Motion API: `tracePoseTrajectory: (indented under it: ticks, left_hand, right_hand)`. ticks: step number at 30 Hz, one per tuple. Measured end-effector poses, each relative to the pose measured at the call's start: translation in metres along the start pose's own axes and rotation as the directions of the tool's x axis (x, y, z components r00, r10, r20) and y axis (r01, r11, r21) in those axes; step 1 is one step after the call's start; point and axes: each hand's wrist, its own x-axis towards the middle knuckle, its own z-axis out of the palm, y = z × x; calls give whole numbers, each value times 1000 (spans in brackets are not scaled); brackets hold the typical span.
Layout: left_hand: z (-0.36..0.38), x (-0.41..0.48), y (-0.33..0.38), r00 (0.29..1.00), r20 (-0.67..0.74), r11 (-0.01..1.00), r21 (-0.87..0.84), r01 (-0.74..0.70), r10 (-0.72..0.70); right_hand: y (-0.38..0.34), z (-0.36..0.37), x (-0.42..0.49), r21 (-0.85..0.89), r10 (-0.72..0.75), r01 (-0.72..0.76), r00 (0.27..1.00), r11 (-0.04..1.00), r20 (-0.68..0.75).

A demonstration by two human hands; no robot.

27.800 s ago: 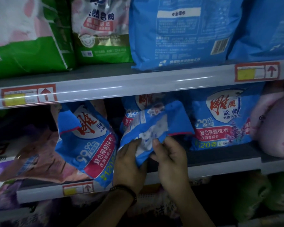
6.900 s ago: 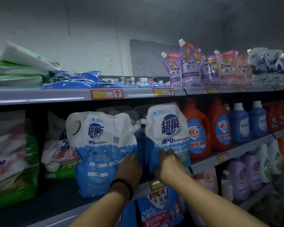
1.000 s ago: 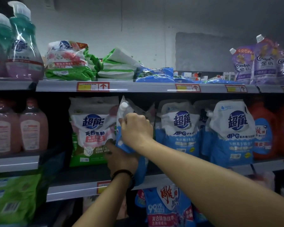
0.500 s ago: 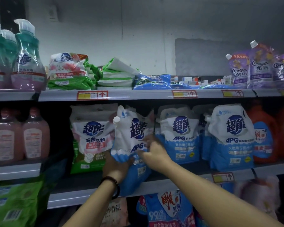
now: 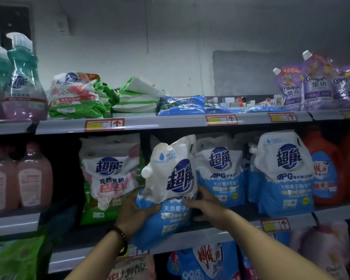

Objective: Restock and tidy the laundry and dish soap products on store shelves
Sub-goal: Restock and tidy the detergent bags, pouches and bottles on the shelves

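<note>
One pouch (image 5: 171, 178) (tilted); left hand (image 5: 134, 216), right hand (image 5: 209, 207) around

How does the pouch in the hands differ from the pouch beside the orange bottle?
The held pouch leans, its top sagging forward; the shelf pouch stands upright. The left hand and right hand hold the held pouch; no hand touches the shelf pouch. Both are white over blue, same logo.

— Your white-and-blue spouted plastic pouch (image 5: 170, 190): what finish?
— Soft film, glossy, creased near its top; you get a harder sheen off the orange hard-plastic jug (image 5: 323, 168).
— And your grey shelf edge (image 5: 170, 124)?
— Smooth, faintly shiny, metal by its look; the pale wall (image 5: 170, 47) is matt, rough.
</note>
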Motion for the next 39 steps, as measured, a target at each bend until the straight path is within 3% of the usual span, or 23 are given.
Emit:
tracePoseTrajectory:
  ticks: [8,14,19,24,29,32,36,39]
  left_hand:
    - [60,26,3,992,44,989,-93,-118,122]
    - [132,52,-8,981,102,975,-164,-149,167]
    - [191,72,-13,980,48,969,-162,-184,194]
    - [231,90,-20,992,-45,981,-154,-120,114]
    - [239,96,-26,984,-151,992,-58,-108,98]
    - [236,98,-26,988,-137,997,51,-58,65]
    - [226,98,-27,996,-84,968,250,-13,35]
    - [216,99,-24,999,-41,955,297,0,13]
  right_hand:
    - [-14,-53,-17,-3,-103,105,972,995,-211]
    - [-19,-108,-40,24,-177,193,939,981,-294]
    - [-9,-138,-41,16,-186,216,872,976,-452]
    - [0,-151,-37,-89,-268,260,810,961,-521]
    - [5,-145,-28,-366,-298,77,745,927,-597]
    - [19,-127,-32,-532,-356,-22,719,847,-597]
    - [44,-94,-37,-782,-468,-73,766,619,-441]
    - [43,-85,-29,-865,-459,-145,798,481,-390]
